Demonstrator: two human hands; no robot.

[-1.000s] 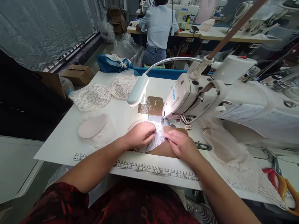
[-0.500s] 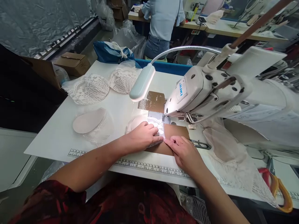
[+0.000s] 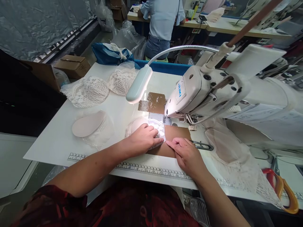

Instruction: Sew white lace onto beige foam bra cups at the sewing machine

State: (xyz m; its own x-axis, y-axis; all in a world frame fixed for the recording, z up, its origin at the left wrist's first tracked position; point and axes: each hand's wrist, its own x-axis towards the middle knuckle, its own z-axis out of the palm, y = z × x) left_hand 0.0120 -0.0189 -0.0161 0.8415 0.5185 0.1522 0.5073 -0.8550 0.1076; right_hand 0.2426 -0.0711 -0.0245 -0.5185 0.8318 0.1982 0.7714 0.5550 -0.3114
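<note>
My left hand (image 3: 144, 138) lies flat, fingers together, on a white lace piece (image 3: 158, 126) that runs under the needle of a white sewing machine (image 3: 201, 91). My right hand (image 3: 187, 154) rests beside it, fingertips pressing the lace edge onto a brown card plate (image 3: 178, 132). Both hands hold the fabric down on the white table (image 3: 59, 142). The needle itself is hidden behind the machine head.
A gooseneck lamp (image 3: 139, 84) hangs over the work. Lace cups (image 3: 86, 91) and a beige pad (image 3: 88, 123) lie at left. Thread snips (image 3: 202, 145) and loose fabric (image 3: 229, 151) sit to the right, orange-handled scissors (image 3: 282, 189) at far right. A person in a blue shirt (image 3: 163, 19) works behind.
Both hands slid the lace forward towards the needle, so less of it shows between them. The view dropped and shifted slightly.
</note>
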